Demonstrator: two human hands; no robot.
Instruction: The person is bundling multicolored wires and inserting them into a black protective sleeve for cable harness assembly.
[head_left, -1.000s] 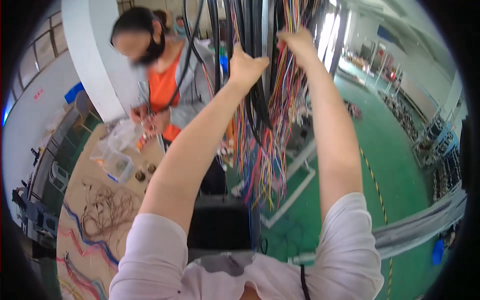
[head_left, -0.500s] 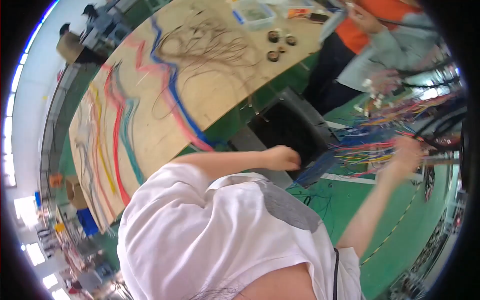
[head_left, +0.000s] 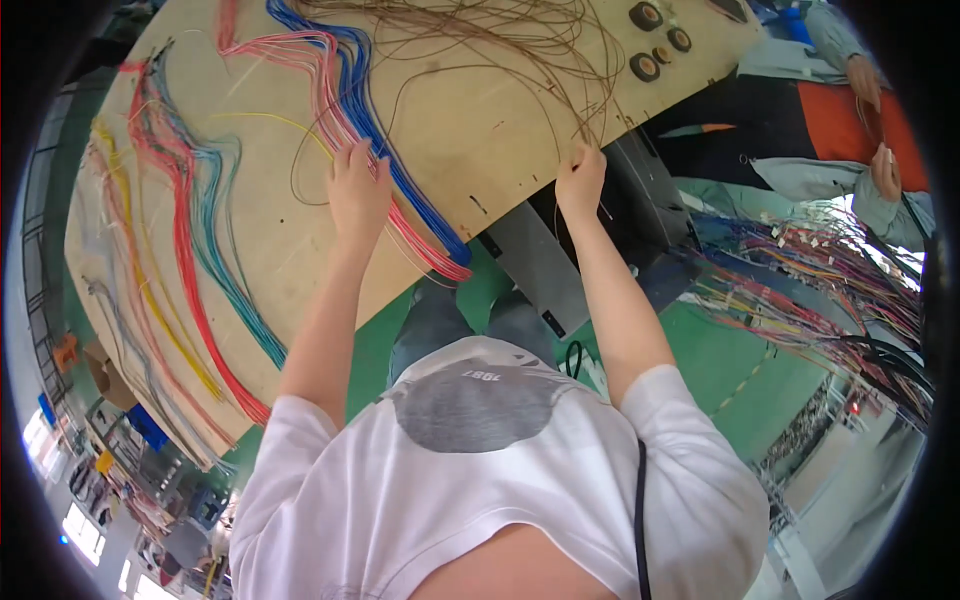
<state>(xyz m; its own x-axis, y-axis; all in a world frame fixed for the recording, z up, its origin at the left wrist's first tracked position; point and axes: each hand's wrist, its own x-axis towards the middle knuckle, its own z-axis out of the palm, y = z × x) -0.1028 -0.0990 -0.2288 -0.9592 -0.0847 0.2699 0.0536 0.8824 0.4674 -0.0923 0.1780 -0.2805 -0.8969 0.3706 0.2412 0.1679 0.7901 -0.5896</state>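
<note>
My left hand [head_left: 360,195] is over the pink wire bundle [head_left: 325,85] on the wooden table, its fingers bent. A thin yellow wire [head_left: 265,115] runs up to these fingers from the left and seems held in them. Beside the hand lies a blue wire bundle [head_left: 415,200]; its end, with that of the pink one, reaches past the table edge. My right hand [head_left: 580,185] is closed at the table's near edge. Brown wires [head_left: 560,95] from a loose tangle lead into its fingers. Their ends inside the fist are hidden.
Red wires [head_left: 182,230], teal wires [head_left: 215,240] and several other bundles lie on the table's left. Tape rolls [head_left: 645,67] stand at far right. A black-grey box [head_left: 530,255] is below the edge. At right, a co-worker's hands [head_left: 880,170] are near a multicoloured harness [head_left: 810,260].
My view has turned rightward toward the table. Both hands have moved: the left out over the pink wires, the right from the harness to the brown wires. A yellow wire now shows by the left hand.
</note>
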